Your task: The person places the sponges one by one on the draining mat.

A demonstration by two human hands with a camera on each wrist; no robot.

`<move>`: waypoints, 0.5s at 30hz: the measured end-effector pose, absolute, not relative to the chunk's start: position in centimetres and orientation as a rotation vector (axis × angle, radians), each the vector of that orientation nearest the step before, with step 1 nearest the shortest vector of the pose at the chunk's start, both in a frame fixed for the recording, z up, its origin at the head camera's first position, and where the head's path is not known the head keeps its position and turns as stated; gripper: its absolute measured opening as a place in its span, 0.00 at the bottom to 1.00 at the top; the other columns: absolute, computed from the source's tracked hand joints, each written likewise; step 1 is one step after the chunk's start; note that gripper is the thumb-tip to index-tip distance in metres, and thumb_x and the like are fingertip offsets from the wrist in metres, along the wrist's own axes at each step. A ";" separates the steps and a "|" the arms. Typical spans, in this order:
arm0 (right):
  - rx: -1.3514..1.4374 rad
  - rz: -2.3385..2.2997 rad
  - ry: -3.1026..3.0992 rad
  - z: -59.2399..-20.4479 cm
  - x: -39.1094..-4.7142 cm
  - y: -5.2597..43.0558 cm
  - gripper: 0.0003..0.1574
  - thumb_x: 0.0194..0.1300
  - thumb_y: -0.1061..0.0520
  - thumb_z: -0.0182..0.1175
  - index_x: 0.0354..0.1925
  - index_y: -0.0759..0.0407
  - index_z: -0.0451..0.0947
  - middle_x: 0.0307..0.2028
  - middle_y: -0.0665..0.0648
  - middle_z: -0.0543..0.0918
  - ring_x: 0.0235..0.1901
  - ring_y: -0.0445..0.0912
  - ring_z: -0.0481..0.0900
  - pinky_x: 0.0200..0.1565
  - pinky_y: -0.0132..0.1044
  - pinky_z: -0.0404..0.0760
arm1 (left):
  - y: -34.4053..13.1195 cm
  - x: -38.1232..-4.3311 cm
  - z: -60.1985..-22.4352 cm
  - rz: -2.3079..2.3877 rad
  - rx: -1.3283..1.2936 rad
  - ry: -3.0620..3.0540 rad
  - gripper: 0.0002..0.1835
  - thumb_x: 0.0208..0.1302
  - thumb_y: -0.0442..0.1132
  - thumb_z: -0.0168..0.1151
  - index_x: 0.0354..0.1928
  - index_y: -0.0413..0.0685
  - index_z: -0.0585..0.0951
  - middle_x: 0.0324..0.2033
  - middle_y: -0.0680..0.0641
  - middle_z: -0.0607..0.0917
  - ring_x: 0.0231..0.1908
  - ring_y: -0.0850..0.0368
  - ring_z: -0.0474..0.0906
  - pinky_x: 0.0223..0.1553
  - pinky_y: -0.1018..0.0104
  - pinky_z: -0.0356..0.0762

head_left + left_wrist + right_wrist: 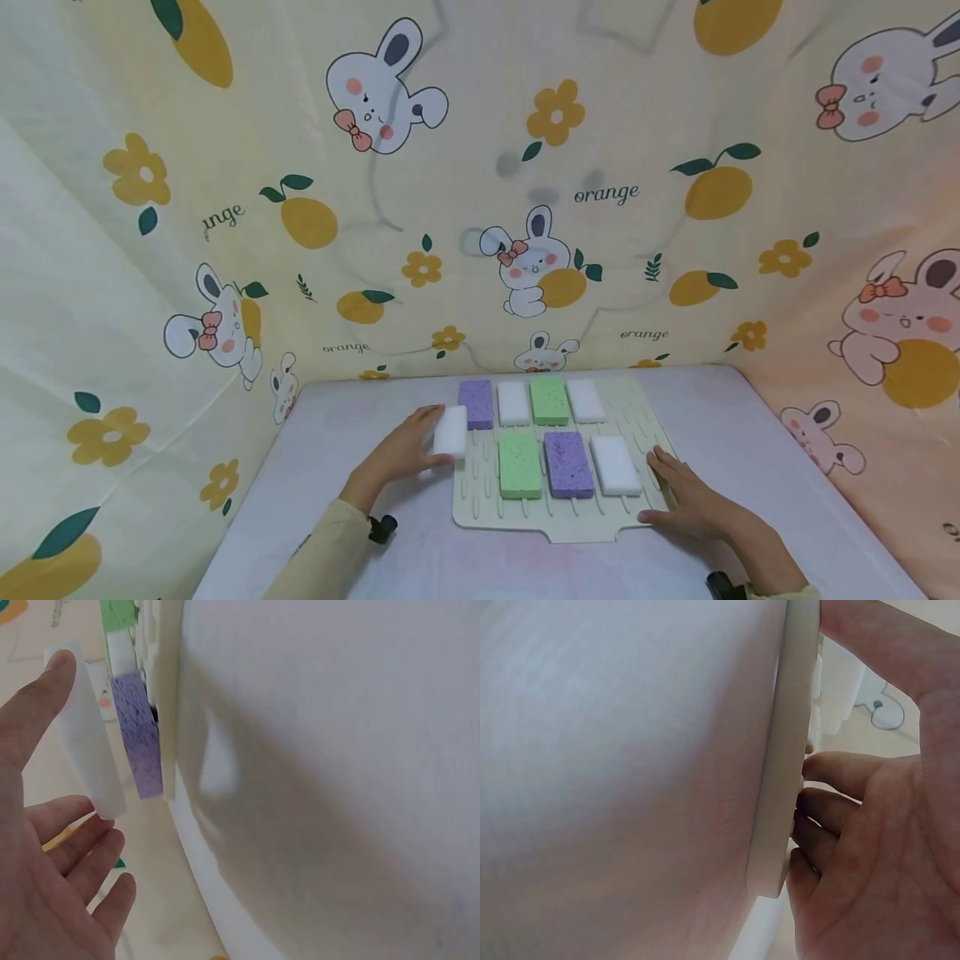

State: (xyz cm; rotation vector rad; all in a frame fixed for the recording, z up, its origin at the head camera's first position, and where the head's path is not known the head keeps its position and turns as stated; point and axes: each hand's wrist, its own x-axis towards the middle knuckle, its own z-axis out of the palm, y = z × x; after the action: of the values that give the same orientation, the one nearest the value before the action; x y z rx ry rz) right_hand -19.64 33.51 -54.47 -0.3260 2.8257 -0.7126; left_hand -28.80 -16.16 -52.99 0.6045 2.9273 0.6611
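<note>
My left hand (396,454) pinches a white sponge block (451,433) upright between thumb and fingertips, above the left edge of a cream ridged drying mat (504,515). In the left wrist view, the thumb presses one end of that white block (88,746) and the fingertips touch the other. Close beside it on the mat stands a purple sponge (476,403). My right hand (693,498) rests on the mat's right edge, fingers extended and thumb near the front corner. The right wrist view has the fingertips touching the mat (774,825), with nothing gripped.
In the back row are a white block (513,405), a green sponge (549,402) and another white block (585,402). The front row has a green sponge (519,467), a purple sponge (567,465) and a white block (616,467). Patterned cloth (465,167) surrounds the table (360,558).
</note>
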 end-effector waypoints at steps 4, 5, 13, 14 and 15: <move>-0.335 -0.722 2.824 -54.4 -19.6 33.5 0.71 0.52 0.31 0.71 0.76 0.69 0.51 0.75 0.74 0.47 0.71 0.78 0.43 0.67 0.75 0.50 | -15.4 -27.9 -52.7 0.645 0.628 2.934 0.55 0.55 0.65 0.71 0.79 0.50 0.56 0.76 0.46 0.59 0.74 0.45 0.57 0.73 0.48 0.61; -0.345 -0.724 2.826 -54.4 -19.6 33.6 0.71 0.52 0.31 0.71 0.76 0.69 0.51 0.75 0.75 0.48 0.70 0.78 0.44 0.67 0.75 0.50 | -15.2 -27.8 -52.7 0.633 0.636 2.939 0.56 0.55 0.65 0.70 0.79 0.50 0.56 0.76 0.46 0.59 0.74 0.46 0.58 0.73 0.48 0.61; -0.348 -0.723 2.825 -54.6 -19.7 33.7 0.72 0.52 0.30 0.71 0.76 0.70 0.51 0.75 0.75 0.47 0.70 0.79 0.43 0.67 0.75 0.50 | -14.0 -26.8 -53.5 0.568 0.666 2.950 0.57 0.53 0.70 0.68 0.78 0.48 0.57 0.75 0.44 0.62 0.73 0.45 0.60 0.71 0.49 0.64; -0.348 -0.728 2.823 -54.6 -19.7 33.7 0.72 0.52 0.30 0.71 0.76 0.70 0.51 0.75 0.75 0.47 0.71 0.78 0.43 0.67 0.75 0.49 | -13.9 -26.7 -53.7 0.562 0.673 2.954 0.57 0.53 0.70 0.68 0.78 0.48 0.58 0.75 0.44 0.62 0.72 0.45 0.61 0.71 0.49 0.65; -0.351 -0.727 2.824 -54.6 -19.7 33.7 0.72 0.52 0.30 0.71 0.76 0.70 0.51 0.75 0.75 0.47 0.71 0.78 0.43 0.67 0.75 0.49 | -13.7 -26.5 -53.8 0.552 0.676 2.957 0.58 0.53 0.71 0.68 0.78 0.48 0.58 0.75 0.44 0.62 0.72 0.45 0.61 0.71 0.49 0.65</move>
State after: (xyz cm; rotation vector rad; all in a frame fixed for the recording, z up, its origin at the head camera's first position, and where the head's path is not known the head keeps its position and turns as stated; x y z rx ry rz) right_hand -19.73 33.68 -54.60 -0.3509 2.8242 -0.7274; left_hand -26.54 -13.72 -53.77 0.6759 2.9568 0.5521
